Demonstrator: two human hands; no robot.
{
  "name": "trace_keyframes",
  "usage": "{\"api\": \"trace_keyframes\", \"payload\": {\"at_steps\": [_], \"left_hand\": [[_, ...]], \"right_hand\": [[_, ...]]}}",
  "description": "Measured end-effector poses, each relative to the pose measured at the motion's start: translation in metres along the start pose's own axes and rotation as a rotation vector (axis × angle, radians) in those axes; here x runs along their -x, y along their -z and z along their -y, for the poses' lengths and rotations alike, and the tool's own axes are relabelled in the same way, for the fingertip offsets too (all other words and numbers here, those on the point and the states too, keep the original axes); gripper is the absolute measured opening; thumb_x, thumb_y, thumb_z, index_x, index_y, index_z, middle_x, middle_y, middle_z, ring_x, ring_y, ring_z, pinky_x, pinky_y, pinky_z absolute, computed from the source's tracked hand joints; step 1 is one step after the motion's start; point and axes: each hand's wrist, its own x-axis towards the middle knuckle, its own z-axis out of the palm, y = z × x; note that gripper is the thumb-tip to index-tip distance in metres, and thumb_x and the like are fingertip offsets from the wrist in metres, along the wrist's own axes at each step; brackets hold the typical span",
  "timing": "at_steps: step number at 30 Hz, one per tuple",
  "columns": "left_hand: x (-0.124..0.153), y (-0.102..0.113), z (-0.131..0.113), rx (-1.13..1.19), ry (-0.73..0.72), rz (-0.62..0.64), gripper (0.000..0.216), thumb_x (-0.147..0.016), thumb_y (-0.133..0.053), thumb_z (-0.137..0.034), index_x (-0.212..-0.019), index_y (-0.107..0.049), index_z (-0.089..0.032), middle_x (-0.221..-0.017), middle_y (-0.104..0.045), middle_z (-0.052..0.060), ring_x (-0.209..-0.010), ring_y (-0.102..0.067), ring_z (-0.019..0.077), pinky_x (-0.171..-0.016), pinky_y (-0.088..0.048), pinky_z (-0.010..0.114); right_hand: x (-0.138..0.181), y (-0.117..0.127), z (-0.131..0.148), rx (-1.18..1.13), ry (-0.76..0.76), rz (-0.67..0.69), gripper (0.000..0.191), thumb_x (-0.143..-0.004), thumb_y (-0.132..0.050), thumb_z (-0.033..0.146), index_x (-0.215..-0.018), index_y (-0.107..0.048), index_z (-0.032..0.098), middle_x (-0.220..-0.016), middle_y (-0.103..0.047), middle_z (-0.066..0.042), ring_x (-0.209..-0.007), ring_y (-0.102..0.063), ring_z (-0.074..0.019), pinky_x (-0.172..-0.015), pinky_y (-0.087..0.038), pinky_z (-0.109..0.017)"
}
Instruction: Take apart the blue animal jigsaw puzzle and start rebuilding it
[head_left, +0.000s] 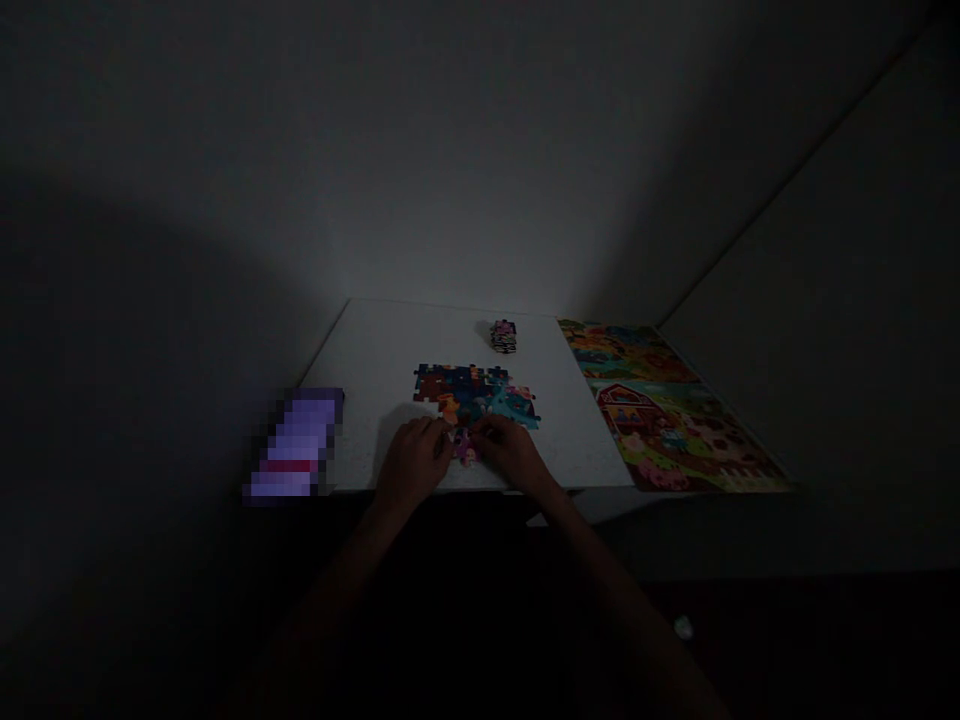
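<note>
A partly joined colourful jigsaw (474, 393) lies on the white table (375, 350). Both of my hands rest at its near edge. My left hand (411, 462) and my right hand (511, 452) have their fingers curled together around a small pink and purple puzzle piece (465, 446) between them. The room is very dim, so the exact grip of each finger is hard to see.
A small stack of loose puzzle pieces (503, 336) stands at the back of the table. A finished farm picture puzzle (660, 405) lies along the right side. A blurred purple object (296, 445) sits at the table's left edge. Walls close in behind.
</note>
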Motion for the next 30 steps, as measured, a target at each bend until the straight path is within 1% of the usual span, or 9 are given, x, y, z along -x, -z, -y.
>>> {"api": "trace_keyframes", "payload": {"at_steps": [3,7,13,16,20,26,30], "left_hand": [[0.0002,0.0011,-0.0003,-0.022,0.022,-0.001,0.018,-0.081,-0.053,-0.010,-0.089,-0.065,-0.020,-0.089,-0.067,0.006,-0.087,-0.062,0.0236,-0.084,-0.049,0.038],[-0.0002,0.0016,-0.0008,-0.029,0.028,0.026,0.016,-0.081,-0.053,-0.010,-0.084,-0.065,-0.020,-0.085,-0.066,0.006,-0.085,-0.062,0.0226,-0.082,-0.049,0.036],[0.0010,0.0016,-0.0009,-0.055,-0.039,0.053,0.018,-0.084,-0.051,-0.013,-0.075,-0.065,-0.020,-0.080,-0.065,0.006,-0.081,-0.060,0.0213,-0.080,-0.050,0.035],[0.0017,0.0024,-0.0008,-0.042,-0.080,0.069,0.019,-0.084,-0.050,-0.013,-0.074,-0.065,-0.020,-0.079,-0.065,0.005,-0.080,-0.060,0.0210,-0.080,-0.050,0.036],[0.0016,0.0029,-0.0008,-0.039,-0.092,0.070,0.020,-0.083,-0.050,-0.011,-0.074,-0.064,-0.020,-0.079,-0.064,0.006,-0.080,-0.060,0.0210,-0.079,-0.050,0.036],[0.0010,0.0011,0.0006,-0.057,-0.110,0.064,0.019,-0.085,-0.049,-0.014,-0.074,-0.063,-0.019,-0.078,-0.064,0.006,-0.079,-0.060,0.0216,-0.080,-0.049,0.036],[0.0009,-0.0001,0.0014,-0.063,-0.113,0.052,0.020,-0.087,-0.048,-0.015,-0.073,-0.061,-0.020,-0.077,-0.063,0.006,-0.078,-0.059,0.0208,-0.078,-0.049,0.035]], "right_hand": [[0.0003,-0.0017,-0.0027,0.028,0.007,-0.013,0.014,-0.080,-0.061,0.026,-0.089,-0.069,0.019,-0.085,-0.070,-0.003,-0.075,-0.061,-0.0159,-0.070,-0.044,-0.027],[-0.0006,-0.0026,-0.0065,0.053,0.020,-0.013,0.013,-0.081,-0.060,0.025,-0.089,-0.069,0.019,-0.086,-0.070,-0.003,-0.075,-0.061,-0.0161,-0.071,-0.044,-0.028],[0.0008,-0.0022,-0.0075,0.076,0.074,-0.010,0.011,-0.082,-0.061,0.023,-0.089,-0.069,0.019,-0.089,-0.068,-0.004,-0.078,-0.059,-0.0165,-0.074,-0.044,-0.029],[0.0018,-0.0030,-0.0064,0.098,0.109,-0.012,0.009,-0.082,-0.062,0.019,-0.088,-0.069,0.019,-0.089,-0.066,-0.004,-0.081,-0.059,-0.0167,-0.076,-0.044,-0.029],[0.0019,-0.0034,-0.0045,0.129,0.112,-0.013,0.010,-0.081,-0.061,0.014,-0.086,-0.068,0.020,-0.089,-0.065,-0.004,-0.083,-0.058,-0.0169,-0.077,-0.043,-0.029],[0.0002,-0.0024,-0.0068,0.153,0.149,0.007,0.010,-0.084,-0.060,0.015,-0.087,-0.068,0.019,-0.089,-0.064,-0.004,-0.084,-0.058,-0.0166,-0.080,-0.043,-0.028],[-0.0006,-0.0044,-0.0078,0.167,0.125,0.002,0.011,-0.084,-0.060,0.014,-0.088,-0.069,0.020,-0.090,-0.064,-0.004,-0.085,-0.058,-0.0163,-0.080,-0.043,-0.028]]}}
